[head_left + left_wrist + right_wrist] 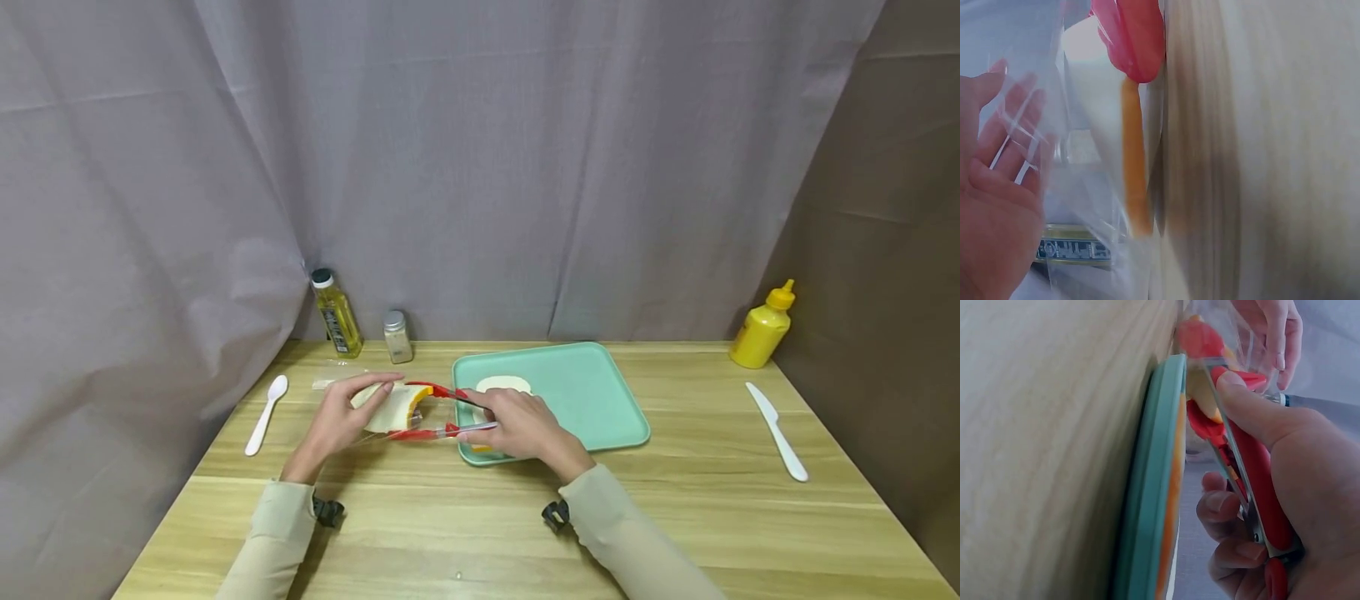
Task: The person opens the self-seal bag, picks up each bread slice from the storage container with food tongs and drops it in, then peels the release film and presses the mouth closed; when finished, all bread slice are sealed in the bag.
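Note:
My right hand point(521, 423) grips a pair of metal tongs point(1246, 456) with red handles and red tips. The tongs' arms stand apart, their tips at either side of a white bread slice point(390, 410) with an orange crust. The slice lies in a clear plastic bag point(1094, 187), left of the tray. My left hand point(339, 419) is at the bag, fingers and thumb spread and fairly straight; in the left wrist view its fingers show through the plastic. Under my right hand, another bread slice point(504, 384) lies on the green tray point(581, 396), partly hidden.
Behind the bag stand an oil bottle point(340, 318) and a small shaker jar point(397, 337). A white spoon point(266, 415) lies at the left. To the right are a white knife point(777, 432) and a yellow squeeze bottle point(761, 332). A grey curtain point(480, 167) hangs behind the table.

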`<act>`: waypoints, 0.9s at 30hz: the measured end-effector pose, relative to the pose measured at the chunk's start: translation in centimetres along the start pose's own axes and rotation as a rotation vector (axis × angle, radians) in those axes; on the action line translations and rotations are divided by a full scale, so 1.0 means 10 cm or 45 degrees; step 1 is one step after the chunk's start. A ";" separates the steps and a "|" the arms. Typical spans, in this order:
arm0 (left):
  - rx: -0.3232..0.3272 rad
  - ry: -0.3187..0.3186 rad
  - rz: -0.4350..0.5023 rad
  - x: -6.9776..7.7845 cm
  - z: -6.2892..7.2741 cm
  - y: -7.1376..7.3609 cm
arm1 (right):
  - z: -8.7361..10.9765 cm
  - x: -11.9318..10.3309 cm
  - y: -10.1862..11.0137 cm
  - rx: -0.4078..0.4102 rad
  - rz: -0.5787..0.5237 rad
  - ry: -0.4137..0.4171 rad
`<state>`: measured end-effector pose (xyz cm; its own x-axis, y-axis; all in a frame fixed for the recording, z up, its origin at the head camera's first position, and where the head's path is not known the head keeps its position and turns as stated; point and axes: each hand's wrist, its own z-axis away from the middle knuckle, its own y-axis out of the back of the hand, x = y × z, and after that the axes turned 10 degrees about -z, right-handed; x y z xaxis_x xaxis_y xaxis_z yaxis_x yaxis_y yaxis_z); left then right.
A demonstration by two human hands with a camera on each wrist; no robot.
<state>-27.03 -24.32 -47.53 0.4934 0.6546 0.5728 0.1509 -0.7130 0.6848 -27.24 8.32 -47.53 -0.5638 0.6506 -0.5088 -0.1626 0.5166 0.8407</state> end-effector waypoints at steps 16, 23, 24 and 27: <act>-0.023 -0.055 0.048 0.02 0.01 -0.07 | 0.00 -0.03 0.01 -0.041 -0.145 -0.005; -0.034 -0.053 0.041 -0.01 0.03 -0.09 | 0.01 -0.06 -0.03 -0.016 -0.127 -0.001; -0.045 -0.048 0.038 -0.01 0.03 -0.09 | 0.01 -0.06 -0.03 -0.015 -0.133 0.007; -0.079 -0.051 0.036 -0.01 0.03 -0.10 | 0.00 -0.06 -0.04 -0.012 -0.152 0.036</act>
<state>-26.96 -23.78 -48.40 0.5305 0.6231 0.5748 0.0839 -0.7133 0.6958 -26.81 7.68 -47.57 -0.5623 0.5688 -0.6002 -0.2377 0.5840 0.7761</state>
